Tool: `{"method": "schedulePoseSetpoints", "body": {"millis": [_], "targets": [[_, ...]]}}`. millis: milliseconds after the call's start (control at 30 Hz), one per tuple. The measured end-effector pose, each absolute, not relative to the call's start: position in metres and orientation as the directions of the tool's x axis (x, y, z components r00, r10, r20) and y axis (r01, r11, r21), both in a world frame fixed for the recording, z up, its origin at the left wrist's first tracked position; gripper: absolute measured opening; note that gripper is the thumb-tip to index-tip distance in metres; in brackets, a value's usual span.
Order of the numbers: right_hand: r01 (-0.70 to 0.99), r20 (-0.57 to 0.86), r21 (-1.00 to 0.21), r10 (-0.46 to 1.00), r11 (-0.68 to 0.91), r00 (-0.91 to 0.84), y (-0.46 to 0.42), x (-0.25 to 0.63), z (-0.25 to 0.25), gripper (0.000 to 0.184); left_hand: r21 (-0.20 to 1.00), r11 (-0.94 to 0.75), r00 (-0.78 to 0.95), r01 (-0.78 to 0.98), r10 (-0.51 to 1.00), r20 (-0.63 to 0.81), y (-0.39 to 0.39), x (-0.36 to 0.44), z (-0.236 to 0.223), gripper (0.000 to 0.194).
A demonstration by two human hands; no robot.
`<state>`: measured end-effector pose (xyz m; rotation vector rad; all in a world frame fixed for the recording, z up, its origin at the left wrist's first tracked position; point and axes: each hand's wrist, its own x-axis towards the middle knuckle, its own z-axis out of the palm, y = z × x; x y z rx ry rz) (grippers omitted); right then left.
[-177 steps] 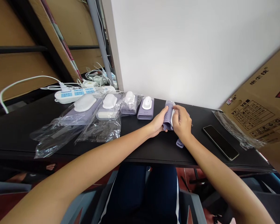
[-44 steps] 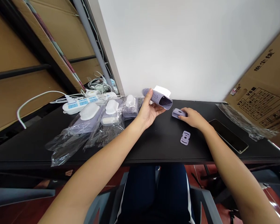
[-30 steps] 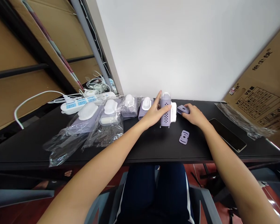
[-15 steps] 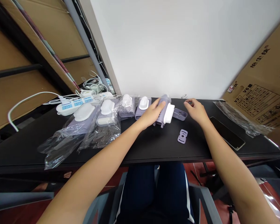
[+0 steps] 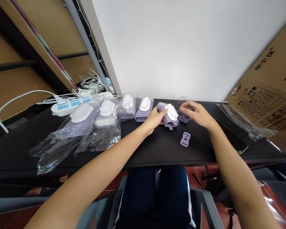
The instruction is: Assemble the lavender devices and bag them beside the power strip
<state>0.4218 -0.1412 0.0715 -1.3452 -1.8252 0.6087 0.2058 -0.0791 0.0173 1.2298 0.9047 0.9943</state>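
Observation:
My left hand [image 5: 153,121] is closed around a purple perforated holder [image 5: 167,121], which lies tilted with its notched open end toward me. A white brush [image 5: 172,112] sits on the holder's upper face. Just right of it, a small purple tray-like piece [image 5: 184,118] rests on the black table. Over that piece hovers my right hand [image 5: 198,113], thumb and fingers apart, with nothing visible between them. Thin clear or wire-like loops [image 5: 181,99] show behind its fingertips, too fine to make out. A flat slotted purple plate [image 5: 185,139] lies nearer me.
Several purple holders with white brushes stand in a row at left, such as one unwrapped holder [image 5: 143,114]; others are in clear bags [image 5: 97,140]. Behind them is a power strip [image 5: 79,102]. A phone [image 5: 232,136], plastic wrap [image 5: 249,122] and a carton [image 5: 267,95] are at right.
The holder in my left hand has been turned so its brush faces up. My right hand has let go of the small purple piece and moved slightly left above it.

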Motion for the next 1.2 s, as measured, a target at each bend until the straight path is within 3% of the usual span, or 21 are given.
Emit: {"method": "schedulePoseSetpoints", "body": {"millis": [33,100,167,233,400,500,567,633,700,900,1033,1200], "targets": [[0.587,0.215,-0.743,0.946,0.320,-0.243,-0.146,0.428,0.078,0.034,0.996,0.026,0.283,-0.088,0.959,0.000,-0.078,0.207,0.015,0.043],[0.681,-0.096,-0.687,0.897,0.254,-0.431,-0.156,0.437,0.088,0.034,0.998,-0.056,0.194,-0.020,0.979,0.059,-0.075,0.209,0.012,0.042],[0.768,-0.317,-0.611,0.830,0.191,-0.459,-0.162,0.442,0.091,0.042,0.992,-0.120,0.135,0.035,0.984,0.114,-0.074,0.209,0.012,0.044],[0.826,-0.384,-0.544,0.832,0.148,-0.402,-0.165,0.440,0.088,0.045,0.987,-0.159,0.120,0.028,0.981,0.154,-0.076,0.208,0.014,0.044],[0.870,-0.369,-0.481,0.874,0.111,-0.316,-0.157,0.428,0.075,0.031,0.910,-0.415,0.101,-0.021,0.904,0.415,-0.093,0.202,0.034,0.036],[0.797,-0.314,-0.575,0.851,0.182,-0.420,-0.152,0.428,0.076,0.032,0.842,-0.540,0.138,-0.007,0.833,0.535,-0.103,0.197,0.045,0.027],[0.696,-0.177,-0.685,0.878,0.215,-0.446,-0.151,0.429,0.079,0.036,0.817,-0.577,0.198,0.007,0.802,0.564,-0.108,0.195,0.049,0.020],[0.571,-0.017,-0.794,0.931,0.208,-0.364,-0.151,0.429,0.081,0.040,0.808,-0.589,0.286,0.023,0.778,0.559,-0.110,0.194,0.048,0.022],[0.470,0.053,-0.865,0.963,0.177,-0.266,-0.151,0.427,0.080,0.042,0.820,-0.571,0.370,0.026,0.768,0.523,-0.110,0.195,0.045,0.028],[0.383,0.041,-0.913,0.963,0.144,-0.265,-0.149,0.412,0.072,0.044,0.936,-0.335,0.485,-0.109,0.804,0.344,-0.101,0.200,0.038,0.034],[0.268,0.091,-0.953,0.978,0.140,-0.185,-0.147,0.406,0.068,0.060,0.952,-0.264,0.344,-0.155,0.889,0.303,-0.092,0.198,0.042,0.027],[0.287,0.221,-0.928,0.971,0.238,-0.089,-0.143,0.405,0.063,0.048,0.936,-0.344,0.169,-0.081,0.920,0.353,-0.087,0.193,0.042,0.021]]}}
